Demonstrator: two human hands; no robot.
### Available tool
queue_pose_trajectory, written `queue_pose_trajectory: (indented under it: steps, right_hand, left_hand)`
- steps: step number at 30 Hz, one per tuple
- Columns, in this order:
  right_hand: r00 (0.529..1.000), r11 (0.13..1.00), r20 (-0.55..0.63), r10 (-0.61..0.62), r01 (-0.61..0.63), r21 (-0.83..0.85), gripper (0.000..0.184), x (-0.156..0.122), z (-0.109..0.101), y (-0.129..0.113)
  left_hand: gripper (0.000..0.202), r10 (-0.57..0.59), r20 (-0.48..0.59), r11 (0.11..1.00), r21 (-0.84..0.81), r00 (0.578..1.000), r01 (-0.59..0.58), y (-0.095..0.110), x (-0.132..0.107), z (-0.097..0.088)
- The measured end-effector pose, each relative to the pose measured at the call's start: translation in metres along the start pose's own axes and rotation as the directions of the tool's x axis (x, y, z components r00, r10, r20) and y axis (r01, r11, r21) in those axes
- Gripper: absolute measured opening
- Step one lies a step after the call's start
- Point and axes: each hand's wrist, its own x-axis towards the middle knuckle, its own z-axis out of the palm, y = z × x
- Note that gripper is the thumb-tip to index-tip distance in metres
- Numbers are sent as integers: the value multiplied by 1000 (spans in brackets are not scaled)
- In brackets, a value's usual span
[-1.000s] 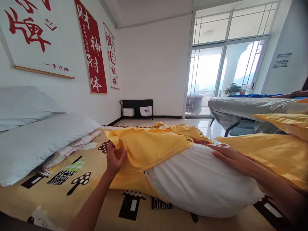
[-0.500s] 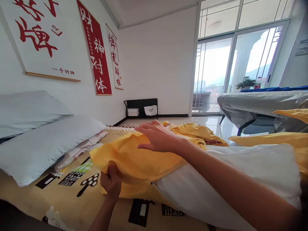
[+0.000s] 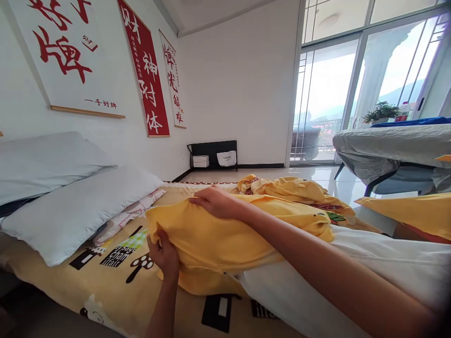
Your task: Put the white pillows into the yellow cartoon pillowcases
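A yellow pillowcase [image 3: 218, 234] covers the far part of a white pillow [image 3: 289, 291] on the bed. My left hand [image 3: 165, 253] is closed on the near corner of the pillowcase, with the thumb on top of the cloth. Along the far edge of the same cloth, my right hand [image 3: 216, 202] pinches the fabric with its fingertips. My right forearm reaches across the white pillow, whose near part lies outside the cloth.
White pillows [image 3: 88, 211] lie at the left against the wall. Crumpled yellow bedding [image 3: 292, 188] is heaped beyond the pillowcase. The bed [image 3: 141, 300] has a patterned beige sheet. A covered table [image 3: 391, 145] with a chair [image 3: 398, 180] stands right, before the sliding door.
My right hand has come down from above the pillowcase and closed on its far edge. The left hand keeps its hold. My view has turned slightly left.
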Motion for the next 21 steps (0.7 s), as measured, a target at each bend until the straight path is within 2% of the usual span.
queue_pose_trajectory:
  steps: [4,7,10,11,13,15,17,18,19,21]
  right_hand:
    - [998,995,7,68,-68,75,44,-9,-11,-1]
    - [998,995,26,55,-57,86,46,-19,-28,-5]
    - [984,992,180,16,-38,118,50,-22,-47,-3]
    - [975,990,223,10,-41,137,51,-21,-52,-2]
    - [973,993,227,40,-64,100,52,-17,-55,3]
    - [968,991,218,121,-107,-75,45,-13,-49,9]
    - [930,956,299,213,-135,-261,41,-12,-37,15]
    - [905,945,354,234,-126,-302,41,-12,-29,17]
    - [888,948,398,231,-113,-298,43,-12,-22,19]
    - [893,968,412,180,-87,-234,40,-13,-11,21]
  left_hand:
    - [46,-127,133,972,-183,983,150,1,8,26]
    - [52,-226,259,898,-318,939,304,2,9,38]
    - [50,-266,346,857,-342,900,385,9,7,40]
    - [47,-263,363,865,-322,894,386,11,6,39]
    - [38,-249,384,892,-268,889,365,16,5,32]
    - [34,-225,382,915,-234,897,329,15,7,21]
    - [34,-192,368,936,-212,910,283,9,11,6]
    - [35,-172,355,946,-199,919,254,5,14,-3]
    - [37,-152,340,957,-183,928,224,1,15,-13]
    - [41,-102,298,979,-139,949,148,-6,16,-35]
